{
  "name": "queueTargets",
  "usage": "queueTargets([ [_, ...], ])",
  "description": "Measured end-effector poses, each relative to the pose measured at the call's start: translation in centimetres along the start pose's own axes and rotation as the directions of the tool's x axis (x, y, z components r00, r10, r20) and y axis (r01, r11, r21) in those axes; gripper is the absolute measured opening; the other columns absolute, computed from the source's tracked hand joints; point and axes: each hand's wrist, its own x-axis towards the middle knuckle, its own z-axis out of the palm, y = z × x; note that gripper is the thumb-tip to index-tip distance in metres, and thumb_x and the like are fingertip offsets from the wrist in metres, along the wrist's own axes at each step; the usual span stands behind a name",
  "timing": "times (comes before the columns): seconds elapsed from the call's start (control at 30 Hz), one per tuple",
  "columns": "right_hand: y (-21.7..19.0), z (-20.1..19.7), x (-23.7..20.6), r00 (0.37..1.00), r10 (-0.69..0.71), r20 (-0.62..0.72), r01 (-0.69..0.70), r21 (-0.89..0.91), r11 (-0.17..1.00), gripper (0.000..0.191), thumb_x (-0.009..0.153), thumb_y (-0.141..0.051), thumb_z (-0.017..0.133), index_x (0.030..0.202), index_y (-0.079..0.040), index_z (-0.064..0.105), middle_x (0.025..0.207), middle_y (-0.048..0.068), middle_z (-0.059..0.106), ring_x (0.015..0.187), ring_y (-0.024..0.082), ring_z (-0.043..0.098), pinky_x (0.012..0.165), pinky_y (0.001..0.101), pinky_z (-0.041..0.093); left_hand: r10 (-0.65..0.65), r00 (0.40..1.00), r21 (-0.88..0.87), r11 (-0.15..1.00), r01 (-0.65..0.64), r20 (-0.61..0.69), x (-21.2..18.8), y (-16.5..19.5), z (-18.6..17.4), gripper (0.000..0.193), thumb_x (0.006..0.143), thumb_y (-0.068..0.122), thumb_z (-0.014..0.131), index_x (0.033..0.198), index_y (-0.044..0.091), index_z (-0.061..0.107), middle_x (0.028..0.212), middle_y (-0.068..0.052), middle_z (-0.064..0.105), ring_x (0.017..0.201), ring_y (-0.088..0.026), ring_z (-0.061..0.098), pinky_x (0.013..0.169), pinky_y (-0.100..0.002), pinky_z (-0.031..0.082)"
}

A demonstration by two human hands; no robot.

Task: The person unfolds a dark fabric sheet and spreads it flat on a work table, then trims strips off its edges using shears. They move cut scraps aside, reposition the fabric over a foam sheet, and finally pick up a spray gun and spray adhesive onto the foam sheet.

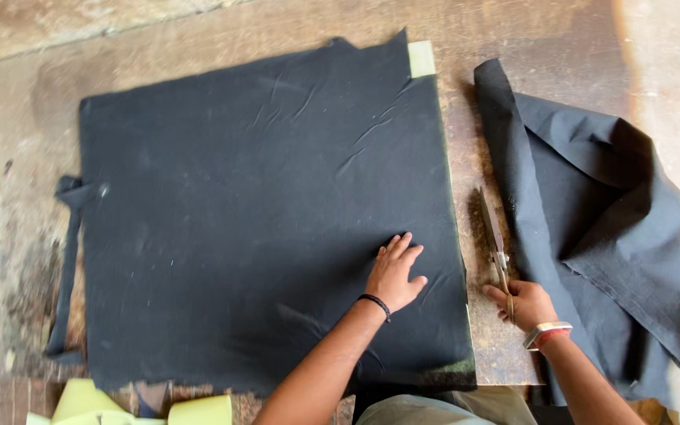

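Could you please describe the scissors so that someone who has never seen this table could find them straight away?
On the worn wooden table, look at the bare strip between the large flat black cloth and the crumpled black cloth on the right. There the right hand grips the scissors, blades pointing away from the person. They are the only slim metal thing among fabric.

Soft daylight, glare washing out right edge, perhaps slight wide-angle bending, sharp focus
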Motion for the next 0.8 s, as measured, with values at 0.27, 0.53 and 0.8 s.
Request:
queueTargets([
  [0.27, 3.6, -2.7, -1.0, 0.962, -0.119, 0.247, 0.114, 0.034, 0.993, 0.044, 0.087, -0.040, 0.078, 0.085, 0.003, 0.069, 0.068, 0.006, 0.061, 0.057, 0.017, 0.059, 0.053, 0.0325, 0.051, -0.359, 0.928, 0.141, 0.918, 0.369, -0.096, -4.7, 4.2, 3.2, 0.080, 0.079, 0.033, 0.076, 0.150, 0.013, 0.045, 0.167, -0.013, 0.024, 0.155, -0.033, 0.019, 0.122, -0.059, 0.016],
  [0.53, 10.9, -6.3, -3.2, 0.865, -0.117, 0.487, 0.244, -0.205, 0.948, 0.049, 0.084, -0.046, 0.078, 0.088, 0.002, 0.069, 0.066, 0.005, 0.058, 0.055, 0.016, 0.056, 0.051, 0.0306, 0.049, -0.443, 0.804, -0.122, 0.893, 0.433, -0.396, -17.9, 1.1, 12.0, 0.056, 0.092, 0.028, 0.072, 0.144, 0.017, 0.057, 0.164, -0.009, 0.045, 0.154, -0.031, 0.041, 0.126, -0.049, 0.034],
  [0.8, 13.8, -5.7, -4.7, 0.567, 0.081, 0.820, 0.499, -0.420, 0.758, 0.057, 0.083, -0.053, 0.074, 0.114, -0.005, 0.073, 0.069, 0.004, 0.054, 0.058, 0.014, 0.049, 0.051, 0.0279, 0.044, -0.953, 0.283, -0.969, -0.032, 0.246, 0.104, -29.6, 3.5, 20.2, 0.074, 0.086, 0.034, 0.084, 0.140, -0.001, 0.048, 0.138, -0.023, 0.054, 0.122, -0.034, 0.056, 0.094, -0.045, 0.053],
])
